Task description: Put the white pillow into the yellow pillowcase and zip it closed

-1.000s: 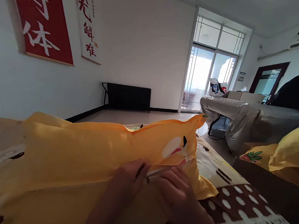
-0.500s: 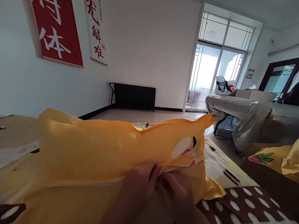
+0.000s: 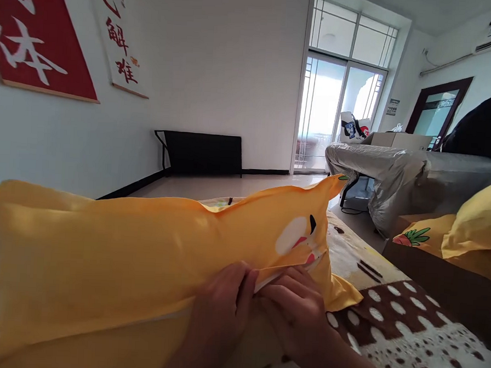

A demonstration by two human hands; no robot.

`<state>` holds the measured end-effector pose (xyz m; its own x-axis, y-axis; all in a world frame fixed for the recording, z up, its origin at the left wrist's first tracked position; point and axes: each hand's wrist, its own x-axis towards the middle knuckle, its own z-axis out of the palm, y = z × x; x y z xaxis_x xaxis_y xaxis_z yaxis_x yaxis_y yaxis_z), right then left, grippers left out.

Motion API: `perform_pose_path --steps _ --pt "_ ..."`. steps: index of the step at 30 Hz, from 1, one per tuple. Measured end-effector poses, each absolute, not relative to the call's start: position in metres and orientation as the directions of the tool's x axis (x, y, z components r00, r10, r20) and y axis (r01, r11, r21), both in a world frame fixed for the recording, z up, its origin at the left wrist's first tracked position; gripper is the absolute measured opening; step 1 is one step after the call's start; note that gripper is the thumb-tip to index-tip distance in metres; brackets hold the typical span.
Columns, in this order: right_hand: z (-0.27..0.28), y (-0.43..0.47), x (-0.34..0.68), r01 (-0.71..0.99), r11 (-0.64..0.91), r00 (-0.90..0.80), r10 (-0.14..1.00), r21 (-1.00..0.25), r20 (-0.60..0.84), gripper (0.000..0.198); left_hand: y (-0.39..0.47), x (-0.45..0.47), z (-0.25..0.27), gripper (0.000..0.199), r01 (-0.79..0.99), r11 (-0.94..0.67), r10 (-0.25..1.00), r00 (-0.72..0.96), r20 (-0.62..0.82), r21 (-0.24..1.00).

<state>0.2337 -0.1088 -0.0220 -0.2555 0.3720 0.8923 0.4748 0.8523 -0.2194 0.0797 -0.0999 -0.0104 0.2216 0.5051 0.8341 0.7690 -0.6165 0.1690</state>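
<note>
The left hand (image 3: 222, 306) has its fingers (image 3: 246, 280) curled shut on the near edge of the yellow pillow (image 3: 143, 250), pinching the fabric at the seam. The right hand (image 3: 300, 310) sits just beside it, its fingers (image 3: 290, 279) closed on the same edge, the fingertips of the two hands almost touching. A pale strip of the seam shows between them. The pillow lies across, rising just beyond the fingers and stretching far to the left of them. A white patch with a dark mark (image 3: 294, 239) is printed just above the right fingers. Under the hands lies a bedspread (image 3: 402, 329), brown with white spots to the right of the fingers. Farther right rests a second yellow pillow (image 3: 477, 223). Well beyond the fingers stand a covered sofa (image 3: 398, 178), a glass door (image 3: 329, 114) and a red wall banner (image 3: 34, 41).
</note>
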Motion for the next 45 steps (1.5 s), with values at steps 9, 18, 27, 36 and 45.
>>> perform_pose_path --steps 9,18,27,36,45 --pt "-0.021 -0.099 0.246 0.598 0.755 -0.134 0.426 -0.27 0.895 0.015 -0.093 0.075 -0.012 0.029 0.796 -0.578 0.583 0.245 0.775 0.183" --pt "-0.009 -0.088 0.279 0.588 0.624 -0.209 0.732 -0.514 0.649 0.014 -0.091 0.067 -0.006 0.033 0.857 -0.458 0.834 0.322 0.449 0.236" --pt "-0.001 -0.08 0.303 0.63 0.539 -0.252 0.823 -0.56 0.509 0.013 -0.093 0.064 -0.008 0.04 0.839 -0.502 0.788 0.346 0.51 0.208" --pt "-0.001 -0.075 0.315 0.697 0.504 -0.172 0.809 -0.511 0.563 0.014 -0.081 0.069 -0.016 0.033 0.837 -0.533 0.642 0.303 0.704 0.125" --pt "-0.02 -0.072 0.272 0.8 0.564 -0.066 0.423 -0.206 0.904 0.022 -0.073 0.064 -0.026 0.016 0.923 -0.383 0.465 0.227 0.856 -0.037"
